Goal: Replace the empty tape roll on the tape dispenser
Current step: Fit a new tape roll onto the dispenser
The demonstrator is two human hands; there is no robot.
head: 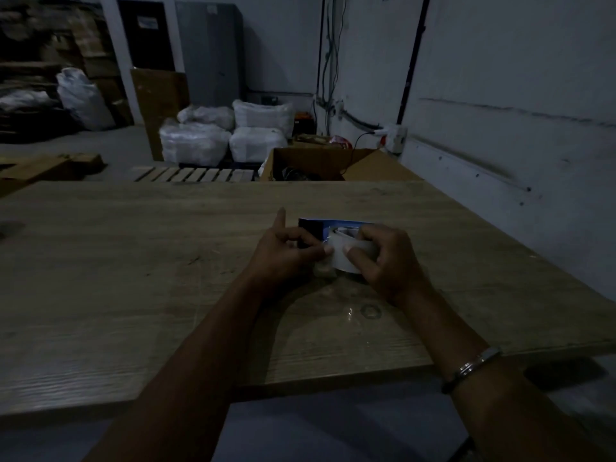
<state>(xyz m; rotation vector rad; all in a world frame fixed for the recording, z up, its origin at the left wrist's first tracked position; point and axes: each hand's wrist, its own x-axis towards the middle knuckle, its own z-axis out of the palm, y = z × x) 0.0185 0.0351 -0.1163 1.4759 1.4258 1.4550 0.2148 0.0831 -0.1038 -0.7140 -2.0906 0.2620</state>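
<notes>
Both hands at frame centre grip things: left hand (283, 253) pinches tape, right hand (383, 258) holds roll (346, 251) at dispenser (313, 230); threading seems unfinished.

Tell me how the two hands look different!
The right hand curls around the tape roll; the left hand pinches at the roll's near edge. The left hand's forefinger sticks up, while the right hand's fingers all bend down. The right arm wears a metal bracelet; the left arm is bare. Both work over the wooden table.
</notes>
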